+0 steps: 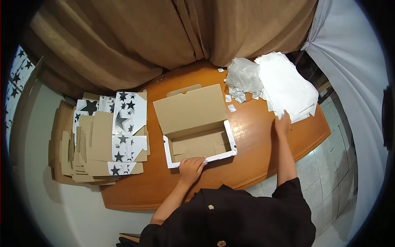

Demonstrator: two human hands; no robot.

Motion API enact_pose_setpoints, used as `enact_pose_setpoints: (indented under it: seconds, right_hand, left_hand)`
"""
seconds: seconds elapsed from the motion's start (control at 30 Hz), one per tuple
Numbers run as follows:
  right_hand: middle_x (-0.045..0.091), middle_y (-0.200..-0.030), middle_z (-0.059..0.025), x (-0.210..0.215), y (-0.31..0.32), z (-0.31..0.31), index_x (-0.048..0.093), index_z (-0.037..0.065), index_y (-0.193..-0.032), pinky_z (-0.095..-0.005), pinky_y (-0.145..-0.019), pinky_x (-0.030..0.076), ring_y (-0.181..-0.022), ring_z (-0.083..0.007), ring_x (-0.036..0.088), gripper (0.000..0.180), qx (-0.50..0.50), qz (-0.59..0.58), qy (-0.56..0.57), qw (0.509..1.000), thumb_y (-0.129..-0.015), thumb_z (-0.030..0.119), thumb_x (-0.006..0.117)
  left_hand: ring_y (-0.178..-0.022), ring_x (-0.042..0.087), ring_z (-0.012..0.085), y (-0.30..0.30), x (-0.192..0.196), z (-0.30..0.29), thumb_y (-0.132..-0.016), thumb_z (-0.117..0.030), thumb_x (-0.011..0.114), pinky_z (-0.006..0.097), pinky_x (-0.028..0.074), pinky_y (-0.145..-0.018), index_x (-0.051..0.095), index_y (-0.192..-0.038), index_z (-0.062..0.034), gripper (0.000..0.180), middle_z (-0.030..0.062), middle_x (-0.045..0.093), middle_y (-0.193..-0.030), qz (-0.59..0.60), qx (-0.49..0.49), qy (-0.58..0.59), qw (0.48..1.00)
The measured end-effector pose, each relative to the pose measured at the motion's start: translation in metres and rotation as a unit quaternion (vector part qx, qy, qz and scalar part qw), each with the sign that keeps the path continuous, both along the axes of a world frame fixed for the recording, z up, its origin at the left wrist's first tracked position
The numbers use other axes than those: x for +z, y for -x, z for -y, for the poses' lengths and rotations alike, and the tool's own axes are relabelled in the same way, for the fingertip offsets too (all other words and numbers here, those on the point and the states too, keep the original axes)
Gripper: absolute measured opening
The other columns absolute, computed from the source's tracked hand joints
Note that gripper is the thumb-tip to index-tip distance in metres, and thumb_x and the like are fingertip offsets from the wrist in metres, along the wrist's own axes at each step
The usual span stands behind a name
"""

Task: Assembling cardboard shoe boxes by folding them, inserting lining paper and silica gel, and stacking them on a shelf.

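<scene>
In front of me on the table stands an open cardboard box [197, 145], brown inside with white rims, its lid [191, 109] tilted up and back. My left hand [192, 169] is closed over the box's front wall, fingers curled across the rim. On the right, my right hand [282, 122] reaches to the near corner of a stack of white paper sheets [290, 88]. Its thumb and forefinger are apart at the paper's edge, and no sheet is visibly lifted.
Flattened cardboard pieces [103, 140], some white with black stars, are piled at the left. A clear plastic bag [245, 74] and several small silvery packets [237, 94] lie beside the paper. Brown curtains [123, 37] hang behind the wooden table [255, 152].
</scene>
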State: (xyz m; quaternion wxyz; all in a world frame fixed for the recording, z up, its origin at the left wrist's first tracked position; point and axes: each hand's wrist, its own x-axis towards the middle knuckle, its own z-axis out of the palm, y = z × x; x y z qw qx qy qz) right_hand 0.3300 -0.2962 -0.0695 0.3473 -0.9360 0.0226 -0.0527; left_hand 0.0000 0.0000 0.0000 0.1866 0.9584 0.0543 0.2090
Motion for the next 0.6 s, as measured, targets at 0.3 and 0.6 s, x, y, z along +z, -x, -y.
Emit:
enact_pose_setpoints:
  seconds: [0.3,0.6]
  right_hand:
    - [0.057,-0.113,-0.0061,0.026,0.003,0.001,0.058,0.011,-0.113,-0.0606,-0.094,0.031,-0.108,-0.0224,0.051,0.029,-0.026,-0.016,0.219,0.975,-0.087,0.022,0.051]
    - [0.059,-0.105,-0.0029,0.045,0.007,0.001,0.059,0.013,-0.097,-0.0665,-0.097,0.021,-0.11,-0.023,0.051,0.016,-0.019,0.14,0.178,0.974,-0.082,0.019,0.055]
  left_hand:
    - [-0.078,0.062,0.0153,-0.005,0.0,0.001,-0.075,-0.025,0.068,0.029,0.038,-0.067,0.067,-0.09,-0.0154,0.018,-0.0004,0.067,-0.084,0.0,0.005,-0.001,1.0]
    - [-0.083,0.061,0.0184,-0.007,0.017,0.004,-0.077,-0.026,0.066,0.032,0.038,-0.073,0.066,-0.095,-0.0142,0.022,0.0022,0.066,-0.088,-0.014,0.014,0.028,0.999]
